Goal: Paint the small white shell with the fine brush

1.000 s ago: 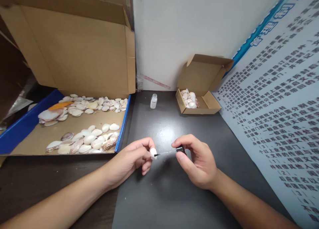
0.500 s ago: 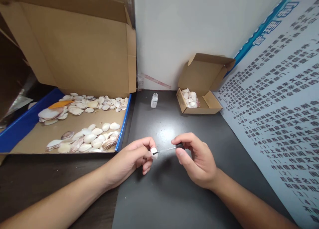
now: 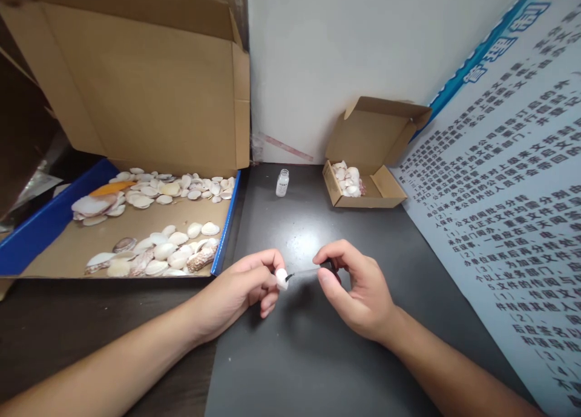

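Between the thumb and fingers of my left hand (image 3: pixel 254 284) is a small white seashell (image 3: pixel 282 278). My right hand (image 3: pixel 356 287) pinches the dark cap of a thin applicator brush (image 3: pixel 303 273), its stem pointing left. The brush's black tip touches or nearly touches the right edge of the shell; I cannot tell which. Beyond both hands, a small open clear bottle (image 3: pixel 282 183) with printing on it stands upright on the dark tabletop (image 3: pixel 276 368).
On the left, a large open blue-edged cardboard box (image 3: pixel 149 223) holds several groups of shells. A smaller open cardboard box (image 3: pixel 363 202) with white shells stands at the back right. A printed wall sheet (image 3: pixel 508 181) borders the right side.
The shell has turned slightly in my left fingers, and the brush tip has shifted from over its face to its right edge. Both hands stay in nearly the same place.
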Demonstrator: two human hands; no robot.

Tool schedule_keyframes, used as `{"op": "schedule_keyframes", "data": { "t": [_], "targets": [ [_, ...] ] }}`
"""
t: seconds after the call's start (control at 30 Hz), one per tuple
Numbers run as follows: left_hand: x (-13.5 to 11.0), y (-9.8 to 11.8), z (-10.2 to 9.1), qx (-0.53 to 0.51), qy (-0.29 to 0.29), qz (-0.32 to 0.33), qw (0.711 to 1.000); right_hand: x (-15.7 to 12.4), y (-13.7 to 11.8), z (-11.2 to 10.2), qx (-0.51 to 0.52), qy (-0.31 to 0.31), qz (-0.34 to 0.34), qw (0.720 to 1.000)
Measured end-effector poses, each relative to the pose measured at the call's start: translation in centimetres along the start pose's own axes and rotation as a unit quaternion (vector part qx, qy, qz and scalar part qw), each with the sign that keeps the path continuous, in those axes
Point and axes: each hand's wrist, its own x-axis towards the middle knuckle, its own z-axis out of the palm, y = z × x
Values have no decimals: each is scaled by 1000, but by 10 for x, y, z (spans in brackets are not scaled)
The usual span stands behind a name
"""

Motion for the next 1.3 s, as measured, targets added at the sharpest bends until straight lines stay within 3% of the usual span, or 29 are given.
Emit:
{"op": "schedule_keyframes", "data": {
  "t": [0.1, 0.3, 1.13, 1.3],
  "targets": [
    [0, 0, 0, -1, 5, -1, 1000, 1, -2, -2, -6, 24, -3, 1000],
    [1, 0, 0, 1, 3, 0, 1000, 2, -4, -3, 10, -10, -21, 1000],
    [1, -1, 0, 13, 2, 2, 1000, 1, -3, -3, 2, 21, -18, 1000],
    [1, -3, -2, 25, -7, 1, 1000, 0, -2, -3, 18, 1, -23, 1000]
  ]
}}
